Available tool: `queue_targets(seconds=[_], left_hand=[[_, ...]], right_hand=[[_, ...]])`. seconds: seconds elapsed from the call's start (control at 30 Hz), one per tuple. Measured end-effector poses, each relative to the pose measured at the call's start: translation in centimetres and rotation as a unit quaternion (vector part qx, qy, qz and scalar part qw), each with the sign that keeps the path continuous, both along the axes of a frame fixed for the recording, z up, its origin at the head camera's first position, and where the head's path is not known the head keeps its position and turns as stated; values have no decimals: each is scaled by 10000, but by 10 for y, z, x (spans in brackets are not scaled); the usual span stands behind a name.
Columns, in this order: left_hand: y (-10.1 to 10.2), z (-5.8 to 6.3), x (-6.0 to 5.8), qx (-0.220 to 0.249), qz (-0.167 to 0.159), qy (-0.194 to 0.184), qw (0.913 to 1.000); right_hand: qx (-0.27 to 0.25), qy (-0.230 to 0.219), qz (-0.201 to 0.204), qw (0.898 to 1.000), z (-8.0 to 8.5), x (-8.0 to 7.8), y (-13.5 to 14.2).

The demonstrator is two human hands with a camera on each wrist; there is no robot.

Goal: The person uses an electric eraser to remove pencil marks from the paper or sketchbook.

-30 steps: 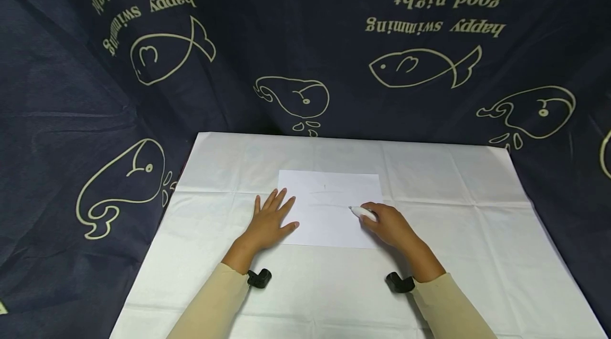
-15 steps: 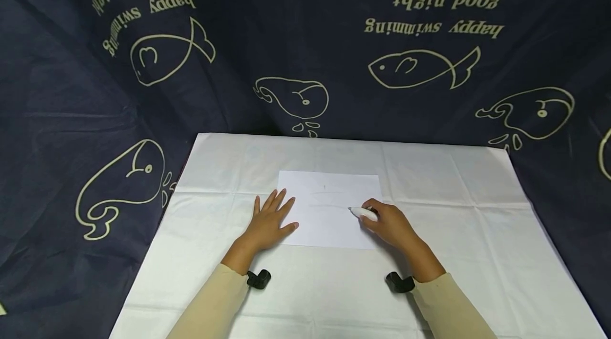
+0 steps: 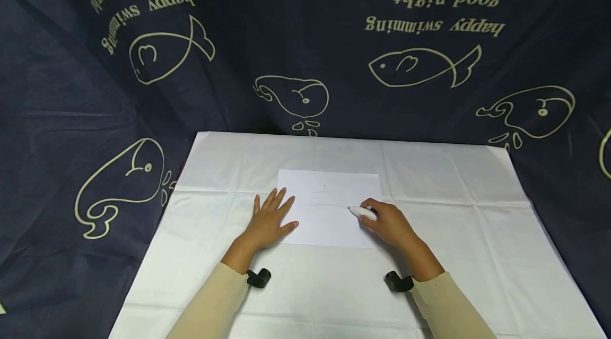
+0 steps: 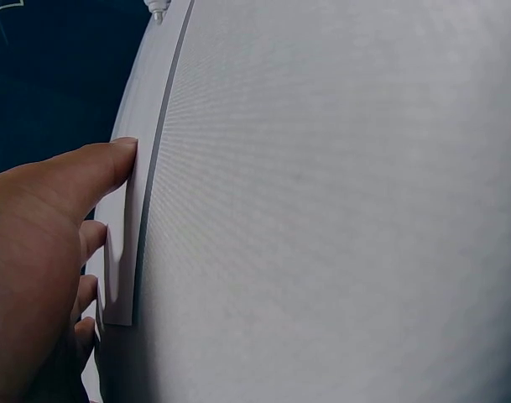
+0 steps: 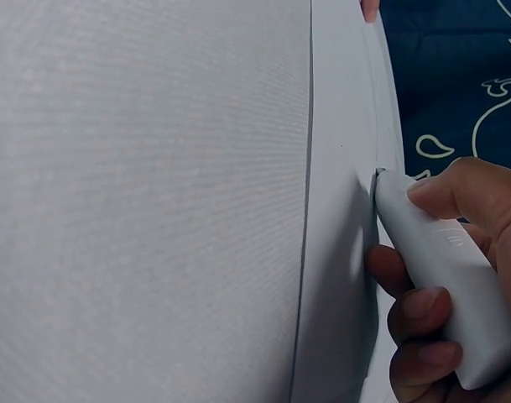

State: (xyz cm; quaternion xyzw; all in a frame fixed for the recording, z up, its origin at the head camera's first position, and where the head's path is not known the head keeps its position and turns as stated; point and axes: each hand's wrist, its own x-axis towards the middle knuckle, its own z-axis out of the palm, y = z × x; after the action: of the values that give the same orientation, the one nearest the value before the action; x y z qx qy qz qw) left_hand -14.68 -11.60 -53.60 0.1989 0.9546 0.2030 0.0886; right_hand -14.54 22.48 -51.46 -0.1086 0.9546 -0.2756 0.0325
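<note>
Presently, left hand (image 3: 267,223) spread on paper (image 3: 324,227), right hand (image 3: 392,226) gripping white tool (image 3: 364,213); likely best: paper pinned flat, tip (image 5: 379,174) guided evenly.

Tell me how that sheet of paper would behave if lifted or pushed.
The paper would probably feel light and bend when lifted, since its edge looks thin. Pushed, it might slide or buckle rather than tip, as it lies flat on the white cloth. The left hand at its left edge may resist that.
</note>
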Motion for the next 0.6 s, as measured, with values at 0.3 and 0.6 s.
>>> queue_targets(seconds=[0.3,0.6], left_hand=[[0,0,0,19,-1,5,10000],[0,0,0,21,16,13,10000]], right_hand=[[20,-3,-20,10000,0,0,0],[20,123,-136,9998,-3,-1,0]])
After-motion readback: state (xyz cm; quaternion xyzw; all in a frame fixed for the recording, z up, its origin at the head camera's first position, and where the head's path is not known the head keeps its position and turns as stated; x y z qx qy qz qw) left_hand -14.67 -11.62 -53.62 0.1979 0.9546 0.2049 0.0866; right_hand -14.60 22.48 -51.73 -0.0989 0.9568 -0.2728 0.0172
